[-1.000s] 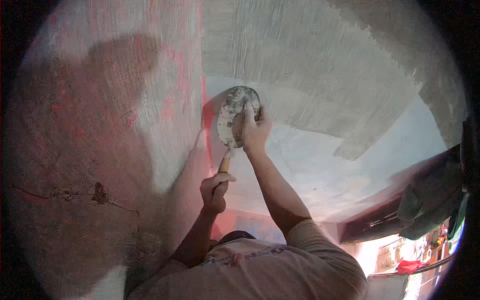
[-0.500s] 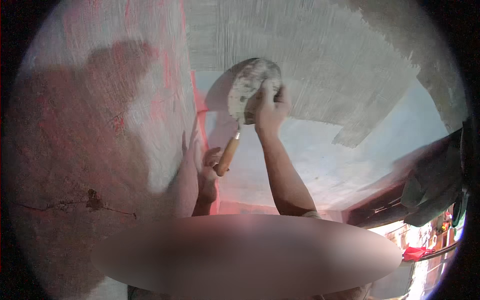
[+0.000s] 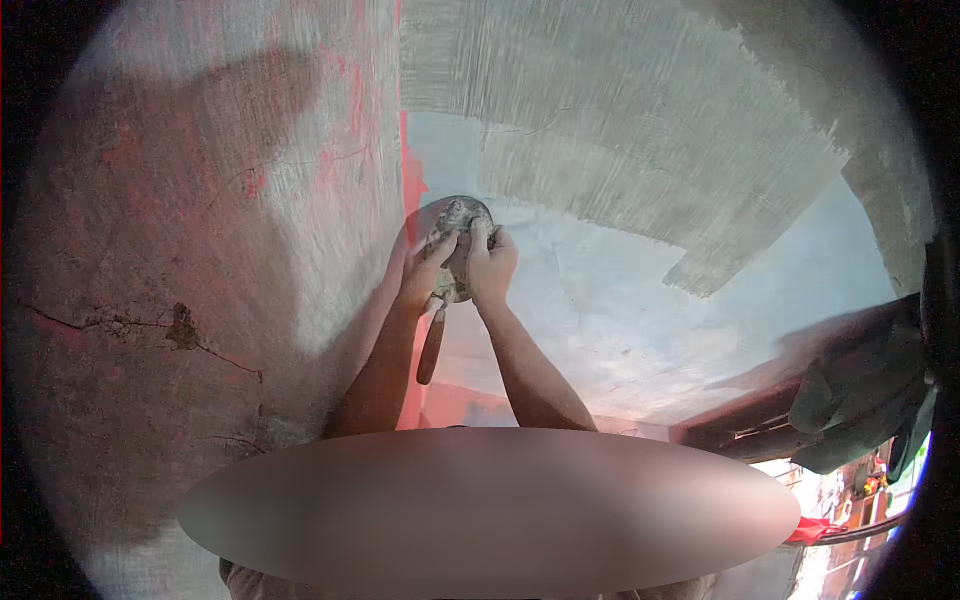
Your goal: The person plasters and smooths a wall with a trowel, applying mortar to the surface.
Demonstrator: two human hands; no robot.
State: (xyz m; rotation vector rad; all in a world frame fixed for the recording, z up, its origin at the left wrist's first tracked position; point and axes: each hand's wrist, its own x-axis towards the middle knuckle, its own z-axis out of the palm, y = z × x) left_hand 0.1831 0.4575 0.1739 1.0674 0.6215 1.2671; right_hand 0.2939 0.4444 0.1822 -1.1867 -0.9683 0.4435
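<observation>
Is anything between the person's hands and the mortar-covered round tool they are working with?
Nothing visible. The left hand and right hand both already grip the round tool directly, its wooden handle hanging below between the forearms. The tool sits close against the wall; actual contact cannot be told.

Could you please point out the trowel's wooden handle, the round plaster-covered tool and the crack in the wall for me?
wooden handle (image 3: 431,349), head view, middle of the shaft.
round plaster-covered tool (image 3: 462,214), head view, upper face.
crack in the wall (image 3: 183,328), head view, dark chipped patch.
</observation>
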